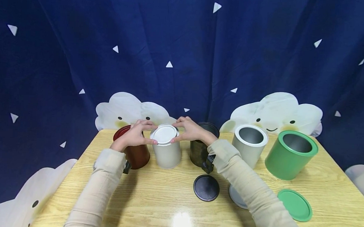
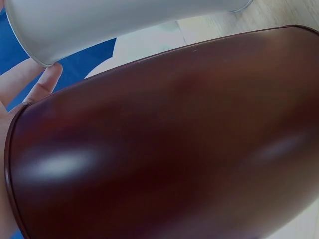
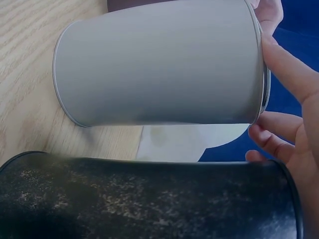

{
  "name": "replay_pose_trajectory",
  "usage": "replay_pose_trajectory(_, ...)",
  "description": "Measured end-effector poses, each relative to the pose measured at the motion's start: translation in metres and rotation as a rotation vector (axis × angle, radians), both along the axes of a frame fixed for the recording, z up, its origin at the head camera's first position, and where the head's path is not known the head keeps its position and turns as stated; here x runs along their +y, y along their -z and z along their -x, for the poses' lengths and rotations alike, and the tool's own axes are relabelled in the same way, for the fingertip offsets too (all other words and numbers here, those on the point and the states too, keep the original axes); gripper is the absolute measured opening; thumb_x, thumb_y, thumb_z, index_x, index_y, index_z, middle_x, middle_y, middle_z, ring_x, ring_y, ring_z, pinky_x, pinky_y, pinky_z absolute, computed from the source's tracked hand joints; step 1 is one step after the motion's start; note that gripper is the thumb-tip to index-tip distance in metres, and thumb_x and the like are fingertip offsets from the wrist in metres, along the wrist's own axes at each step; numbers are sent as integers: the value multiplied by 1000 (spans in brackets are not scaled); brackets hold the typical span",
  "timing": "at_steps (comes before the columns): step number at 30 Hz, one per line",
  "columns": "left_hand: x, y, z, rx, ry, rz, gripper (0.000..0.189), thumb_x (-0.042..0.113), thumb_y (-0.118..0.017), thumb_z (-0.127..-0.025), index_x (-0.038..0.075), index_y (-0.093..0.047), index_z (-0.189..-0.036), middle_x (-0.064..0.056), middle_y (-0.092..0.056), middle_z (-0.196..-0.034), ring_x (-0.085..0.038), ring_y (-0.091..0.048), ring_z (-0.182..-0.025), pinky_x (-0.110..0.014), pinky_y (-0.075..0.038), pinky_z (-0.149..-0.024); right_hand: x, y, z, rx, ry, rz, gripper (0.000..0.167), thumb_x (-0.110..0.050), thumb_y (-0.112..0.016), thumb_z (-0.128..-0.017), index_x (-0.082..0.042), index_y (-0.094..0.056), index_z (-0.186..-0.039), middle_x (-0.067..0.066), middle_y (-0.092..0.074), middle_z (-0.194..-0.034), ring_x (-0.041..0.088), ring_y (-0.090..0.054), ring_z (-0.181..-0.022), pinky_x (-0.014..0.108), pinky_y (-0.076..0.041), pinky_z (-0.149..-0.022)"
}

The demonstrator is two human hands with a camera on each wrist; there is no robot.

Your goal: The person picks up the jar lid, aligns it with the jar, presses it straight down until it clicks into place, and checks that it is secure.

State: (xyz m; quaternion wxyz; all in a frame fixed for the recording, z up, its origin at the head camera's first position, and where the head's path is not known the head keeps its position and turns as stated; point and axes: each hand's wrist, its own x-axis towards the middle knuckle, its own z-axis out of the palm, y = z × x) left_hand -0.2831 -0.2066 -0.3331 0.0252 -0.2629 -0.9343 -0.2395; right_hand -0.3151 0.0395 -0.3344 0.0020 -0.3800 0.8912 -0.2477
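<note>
A white can (image 1: pixel 167 156) stands upright in the middle left of the table, with a white lid (image 1: pixel 165 134) on its top. My left hand (image 1: pixel 136 134) holds the lid's left edge between thumb and fingers. From the other side my right hand (image 1: pixel 191 130) grips the right edge the same way. In the right wrist view a thin dark gap shows between the lid (image 3: pixel 266 84) and the can's rim. Left of it stands a dark red can (image 2: pixel 164 134), partly behind my left hand. A scuffed black can (image 3: pixel 149 199) is under my right wrist.
An open white can (image 1: pixel 253 152) and an open green can (image 1: pixel 284 160) stand at the right. In front lie a black lid (image 1: pixel 206 188), a pale grey lid (image 1: pixel 237 197) partly under my right sleeve, and a green lid (image 1: pixel 296 206). A blue curtain (image 1: pixel 184 43) hangs behind the table.
</note>
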Motion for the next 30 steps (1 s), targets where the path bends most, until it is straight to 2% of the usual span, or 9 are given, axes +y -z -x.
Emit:
replay_pose_trajectory(6,1,2,0,19,-2,-13,57,32,-76,-70,4,-61,-118,-16,-52,-122,-33,-35,-117,-56,-20,-92,1,1,0,40,-13,15,65,-36,-78,-68,-2,-59,-121,11,-53,-112,25,-42,-102,35,-36,-88)
replay_pose_trajectory(15,5,3,-1,39,-10,-45,51,28,-76,-70,4,-63,-113,-17,-53,-119,-32,-36,-115,-55,-20,-91,2,4,-1,91,10,62,52,-34,-77,-69,-3,-66,-109,9,-55,-102,24,-43,-96,34,-37,-85)
replay_pose_trajectory(25,7,2,-1,17,-32,-41,51,27,-76,-70,4,-63,-114,-17,-52,-121,-32,-36,-116,-55,-21,-95,2,5,0,52,28,68,51,-33,-78,-69,-3,-67,-109,8,-55,-101,23,-44,-96,34,-37,-84)
replay_pose_trajectory(30,8,2,-2,21,-35,-32,50,26,-75,-70,3,-63,-113,-18,-52,-120,-33,-36,-116,-55,-20,-94,1,5,0,68,44,46,50,-34,-78,-68,-5,-68,-108,7,-55,-100,22,-44,-96,34,-37,-83)
